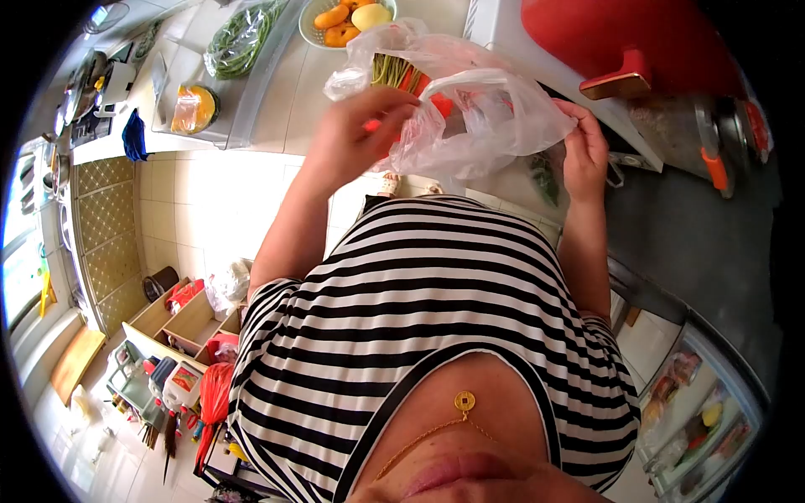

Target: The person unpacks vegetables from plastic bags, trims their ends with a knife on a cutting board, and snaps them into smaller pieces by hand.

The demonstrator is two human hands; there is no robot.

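Head view: translucent plastic bag spread between two hands above a kitchen counter's edge

Along the far side, a pale counter (298,96) carries a bowl (309,35) of orange and yellow produce, just beyond the bag's left end. Farther left lie a packet of green stalks (243,40) and a wrapped orange piece (194,109); a blue cloth (134,137) hangs near the edge. To the upper right, a large red object (620,46) sits close beyond the right hand, with a dark surface (696,243) nearer the body. Open drawers (194,322) occupy the lower left, well apart from both hands.

The plastic bag (507,126) lies between the hands, its folds partly obscuring green stems (391,70) and red patches. The left hand (362,126) touches its left side with fingers bent; whether they pinch the film cannot be told. The right hand (589,144) pinches the right edge between thumb and fingers.
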